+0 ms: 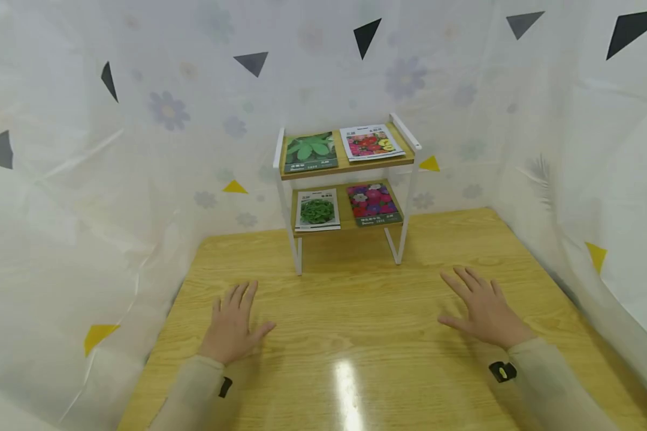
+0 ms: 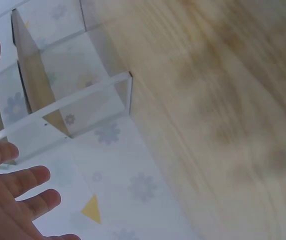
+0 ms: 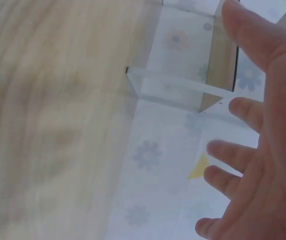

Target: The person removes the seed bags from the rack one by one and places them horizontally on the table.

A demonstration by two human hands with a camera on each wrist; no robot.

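Packets (image 1: 311, 148) lie face up, paired on each level of the rack (image 1: 347, 168) near the back edge of the counter (image 1: 350, 311), presumably displaying their pictures; left hand (image 1: 232, 329) and right hand (image 1: 485, 312) hover spread, holding nothing.

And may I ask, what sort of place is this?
Probably a small screened-off work booth, though I cannot be sure: patterned sheeting hangs on three sides of a wood-grain table, where a two-tier rack holds what look like seed packets.
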